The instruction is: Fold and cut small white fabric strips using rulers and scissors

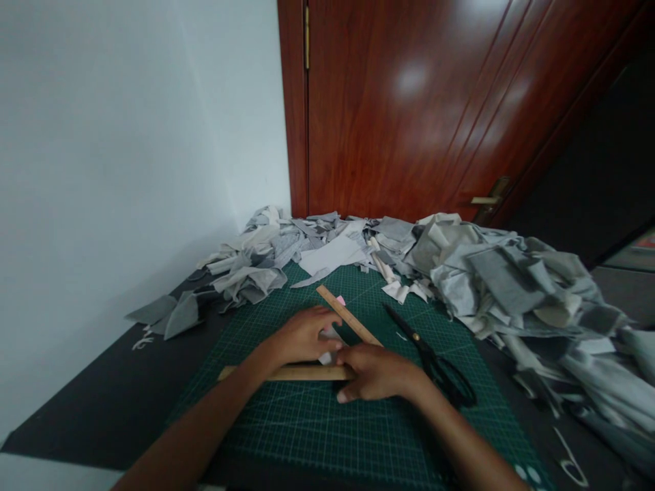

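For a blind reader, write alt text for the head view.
A person's right hand is at the end of a wooden ruler and their left hand by a small pale piece, over a gridded green mat. A second ruler slants beyond, black scissors lie to the right, with grey and white scraps heaped behind.

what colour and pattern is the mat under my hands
The mat is dark green with a pale grid, shown best in the head view.
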`<action>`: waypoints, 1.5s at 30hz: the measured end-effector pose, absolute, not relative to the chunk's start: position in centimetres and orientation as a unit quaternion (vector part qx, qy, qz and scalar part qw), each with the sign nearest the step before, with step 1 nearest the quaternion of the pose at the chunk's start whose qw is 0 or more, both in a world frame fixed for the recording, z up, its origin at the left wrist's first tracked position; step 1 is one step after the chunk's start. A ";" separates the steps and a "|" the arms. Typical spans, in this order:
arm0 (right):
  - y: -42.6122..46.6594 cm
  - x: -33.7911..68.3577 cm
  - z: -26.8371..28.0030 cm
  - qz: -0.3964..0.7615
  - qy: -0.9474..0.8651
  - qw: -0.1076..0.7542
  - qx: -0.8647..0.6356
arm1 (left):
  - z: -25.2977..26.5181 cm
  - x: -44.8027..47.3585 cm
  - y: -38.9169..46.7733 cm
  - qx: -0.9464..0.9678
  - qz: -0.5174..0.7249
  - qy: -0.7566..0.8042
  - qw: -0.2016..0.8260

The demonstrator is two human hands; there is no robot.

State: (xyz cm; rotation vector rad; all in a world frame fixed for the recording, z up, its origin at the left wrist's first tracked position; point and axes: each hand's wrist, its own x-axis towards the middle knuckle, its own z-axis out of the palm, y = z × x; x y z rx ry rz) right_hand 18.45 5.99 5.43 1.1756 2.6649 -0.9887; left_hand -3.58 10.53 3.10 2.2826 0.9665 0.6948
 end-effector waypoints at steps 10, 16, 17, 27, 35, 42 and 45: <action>5.6 18.4 5.8 -0.339 0.866 0.056 0.362 | 2.2 -2.5 10.9 0.817 0.282 0.383 0.325; 5.3 18.2 6.2 -0.391 0.866 0.063 0.304 | 2.2 -3.9 12.1 0.777 0.304 0.356 0.421; 5.3 18.1 6.2 -0.393 0.866 0.058 0.305 | 2.0 -4.0 12.3 0.778 0.292 0.350 0.432; 5.1 18.1 6.3 -0.390 0.861 0.055 0.321 | 1.9 -4.5 12.3 0.843 0.273 0.343 0.312; 5.9 18.0 5.0 -0.274 0.888 -0.089 0.358 | 2.1 -4.5 12.4 0.897 0.194 0.291 0.270; 6.1 17.6 4.1 -0.217 0.889 -0.109 0.388 | 3.0 -5.2 12.2 0.887 0.182 0.302 0.297; 5.9 17.7 4.2 -0.184 0.889 -0.087 0.410 | 2.9 -5.8 12.6 0.884 0.181 0.310 0.298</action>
